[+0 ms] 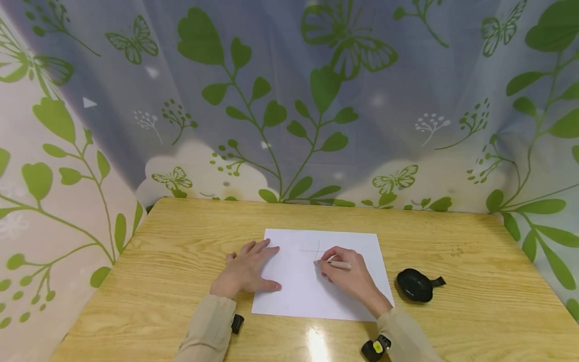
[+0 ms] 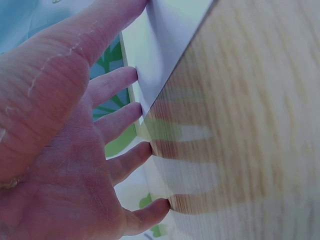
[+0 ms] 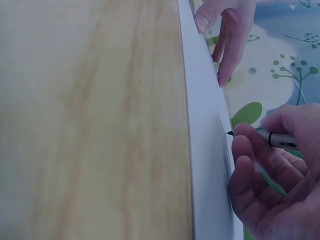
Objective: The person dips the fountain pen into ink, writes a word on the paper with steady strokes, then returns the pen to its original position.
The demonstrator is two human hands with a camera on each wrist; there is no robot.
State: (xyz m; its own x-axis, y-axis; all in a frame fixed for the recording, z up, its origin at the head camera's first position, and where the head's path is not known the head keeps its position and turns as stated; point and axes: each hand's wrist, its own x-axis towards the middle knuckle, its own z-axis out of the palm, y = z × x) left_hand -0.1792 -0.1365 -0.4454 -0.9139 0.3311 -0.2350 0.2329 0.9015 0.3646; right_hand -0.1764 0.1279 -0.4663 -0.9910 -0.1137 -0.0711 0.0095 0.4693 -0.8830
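Note:
A white sheet of paper lies on the wooden table, bearing a thin horizontal line crossed by a slightly curved upright one. My right hand pinches a light-coloured pen, its dark tip at the paper near the lower end of the upright line. In the right wrist view the pen shows a dark band and a black point, with the fingers curled beneath it. My left hand rests spread over the sheet's left edge. Its thumb and some fingertips touch the paper, while other fingertips touch the wood.
Right of the sheet sits a small black dish with a short handle. The wooden table ends at the back against a curtain with leaves and butterflies. Each wrist wears a black device, such as the one on the right.

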